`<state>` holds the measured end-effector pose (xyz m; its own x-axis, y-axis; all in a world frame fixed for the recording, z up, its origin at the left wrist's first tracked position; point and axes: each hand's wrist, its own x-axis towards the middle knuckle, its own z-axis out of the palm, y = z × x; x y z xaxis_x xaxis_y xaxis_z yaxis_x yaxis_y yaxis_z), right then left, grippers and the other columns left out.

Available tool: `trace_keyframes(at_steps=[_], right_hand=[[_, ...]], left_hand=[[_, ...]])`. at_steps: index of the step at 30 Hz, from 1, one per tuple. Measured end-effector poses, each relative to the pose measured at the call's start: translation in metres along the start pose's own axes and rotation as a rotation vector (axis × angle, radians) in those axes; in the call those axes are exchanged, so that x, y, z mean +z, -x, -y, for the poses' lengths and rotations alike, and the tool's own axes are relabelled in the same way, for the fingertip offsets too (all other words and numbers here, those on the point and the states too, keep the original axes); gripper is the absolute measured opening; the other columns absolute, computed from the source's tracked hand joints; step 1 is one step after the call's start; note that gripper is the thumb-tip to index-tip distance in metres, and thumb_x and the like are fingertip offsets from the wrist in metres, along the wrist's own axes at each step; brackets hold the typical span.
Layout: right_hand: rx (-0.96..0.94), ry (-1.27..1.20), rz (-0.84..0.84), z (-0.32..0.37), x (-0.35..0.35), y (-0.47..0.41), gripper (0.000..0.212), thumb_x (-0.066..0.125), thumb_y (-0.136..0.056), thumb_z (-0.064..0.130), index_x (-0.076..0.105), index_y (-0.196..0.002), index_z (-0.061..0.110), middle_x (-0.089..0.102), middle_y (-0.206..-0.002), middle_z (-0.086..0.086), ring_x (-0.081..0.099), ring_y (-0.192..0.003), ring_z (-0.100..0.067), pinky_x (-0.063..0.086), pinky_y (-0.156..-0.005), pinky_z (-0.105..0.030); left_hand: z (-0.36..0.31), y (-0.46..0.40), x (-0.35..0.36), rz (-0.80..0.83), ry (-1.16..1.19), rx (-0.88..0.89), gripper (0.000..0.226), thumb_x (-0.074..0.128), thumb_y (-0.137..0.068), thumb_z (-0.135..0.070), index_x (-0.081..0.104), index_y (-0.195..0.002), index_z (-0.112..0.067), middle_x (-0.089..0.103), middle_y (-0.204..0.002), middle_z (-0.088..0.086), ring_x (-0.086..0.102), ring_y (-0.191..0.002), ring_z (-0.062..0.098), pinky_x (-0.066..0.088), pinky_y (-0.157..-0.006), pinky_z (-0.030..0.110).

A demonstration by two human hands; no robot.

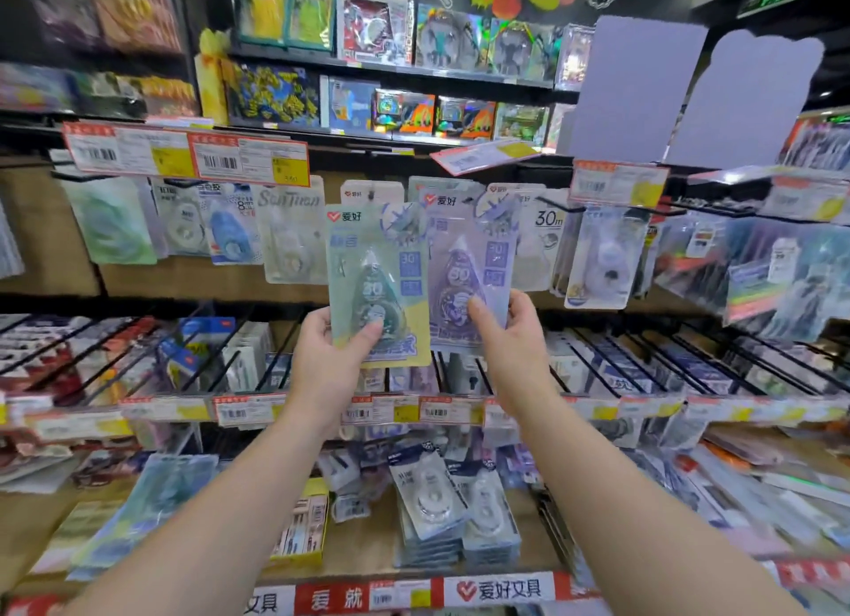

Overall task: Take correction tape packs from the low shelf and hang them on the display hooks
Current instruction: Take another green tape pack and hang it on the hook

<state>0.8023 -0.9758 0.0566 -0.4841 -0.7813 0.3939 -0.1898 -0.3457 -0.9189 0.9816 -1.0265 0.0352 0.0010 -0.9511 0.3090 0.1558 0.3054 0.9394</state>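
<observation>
Head view: packs (378, 284) pinched between fingers (368, 335)

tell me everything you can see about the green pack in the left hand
The green pack is a flat card-backed blister holding a teardrop-shaped correction tape under clear plastic. The card is pale green with a yellow lower corner, a red heart logo at the top left and blue label blocks at the right. It is held upright at hook height; the left hand grips its lower edge, thumb across the front. Its right edge meets the purple pack.

Glossy clear plastic blisters on printed card: the green pack (377, 284) and purple pack (469, 266), centre frame. Thin black metal hooks (565, 208) above.
</observation>
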Motion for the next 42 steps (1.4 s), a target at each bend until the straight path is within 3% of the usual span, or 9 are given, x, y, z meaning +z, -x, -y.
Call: trace_keyframes(at_steps=[6,13,17,22,27,31,34,42], right_hand=[[-0.055,0.019,0.059,-0.005,-0.002,-0.021,0.017,0.065,-0.093,0.037,0.056,-0.107,0.034,0.067,-0.114,0.007,0.063,-0.109,-0.015,0.05,-0.099,-0.044],[-0.051,-0.084,0.096,-0.016,-0.007,-0.025,0.016,0.064,-0.095,0.026,0.058,-0.109,0.028,0.071,-0.109,0.008,0.067,-0.099,-0.007,0.05,-0.084,-0.025],[-0.027,-0.111,0.1,-0.02,-0.006,-0.027,0.019,0.064,-0.095,0.024,0.058,-0.112,0.026,0.07,-0.112,0.006,0.067,-0.102,-0.008,0.05,-0.084,-0.023],[0.026,-0.081,0.137,-0.022,-0.007,-0.031,0.022,0.064,-0.094,0.031,0.058,-0.115,0.026,0.07,-0.111,0.01,0.067,-0.099,-0.003,0.05,-0.081,-0.018],[0.148,0.092,0.159,-0.039,-0.01,-0.037,0.018,0.059,-0.094,0.045,0.06,-0.095,0.026,0.068,-0.092,0.006,0.062,-0.085,-0.012,0.045,-0.069,-0.023],[0.189,0.151,0.136,-0.048,-0.01,-0.045,0.028,0.056,-0.094,0.048,0.061,-0.092,0.021,0.07,-0.096,-0.007,0.062,-0.084,-0.018,0.05,-0.078,-0.034],[0.217,0.158,0.116,-0.051,-0.008,-0.055,0.03,0.055,-0.096,0.048,0.062,-0.086,0.021,0.068,-0.086,-0.002,0.059,-0.079,-0.017,0.047,-0.075,-0.035],[0.252,0.137,0.079,-0.054,-0.002,-0.073,0.037,0.055,-0.097,0.045,0.062,-0.08,0.013,0.063,-0.077,0.0,0.053,-0.071,-0.014,0.042,-0.07,-0.031]], left_hand=[[0.004,-0.008,0.01,-0.038,0.01,-0.015,0.033,0.074,-0.088,-0.022,0.051,-0.112,-0.023,0.069,-0.106,-0.004,0.067,-0.095,0.008,0.05,-0.074,0.023],[0.012,-0.011,0.012,-0.045,0.04,-0.007,0.036,0.074,-0.086,-0.018,0.054,-0.115,-0.018,0.071,-0.109,-0.002,0.069,-0.1,0.012,0.054,-0.086,0.031],[0.014,-0.011,0.011,-0.045,0.047,0.003,0.036,0.074,-0.086,-0.016,0.053,-0.115,-0.017,0.07,-0.112,0.001,0.069,-0.102,0.013,0.054,-0.09,0.034],[0.015,-0.01,0.009,-0.031,0.068,0.007,0.045,0.076,-0.073,-0.03,0.055,-0.111,-0.022,0.07,-0.113,0.002,0.069,-0.104,0.015,0.054,-0.089,0.034],[0.018,-0.011,0.007,-0.04,0.06,-0.007,0.041,0.075,-0.08,-0.022,0.054,-0.115,-0.02,0.071,-0.113,0.001,0.069,-0.103,0.014,0.054,-0.088,0.033],[0.02,-0.013,0.006,-0.044,0.048,-0.01,0.035,0.073,-0.086,-0.015,0.054,-0.115,-0.019,0.071,-0.111,0.001,0.07,-0.099,0.011,0.054,-0.081,0.026],[0.02,-0.014,0.007,-0.043,0.035,-0.008,0.038,0.072,-0.087,-0.015,0.052,-0.119,-0.017,0.071,-0.106,-0.002,0.071,-0.091,0.005,0.055,-0.071,0.019],[0.021,-0.022,0.009,-0.053,0.022,-0.005,0.032,0.074,-0.086,-0.017,0.053,-0.108,-0.027,0.071,-0.109,0.0,0.07,-0.098,0.012,0.054,-0.084,0.031]])
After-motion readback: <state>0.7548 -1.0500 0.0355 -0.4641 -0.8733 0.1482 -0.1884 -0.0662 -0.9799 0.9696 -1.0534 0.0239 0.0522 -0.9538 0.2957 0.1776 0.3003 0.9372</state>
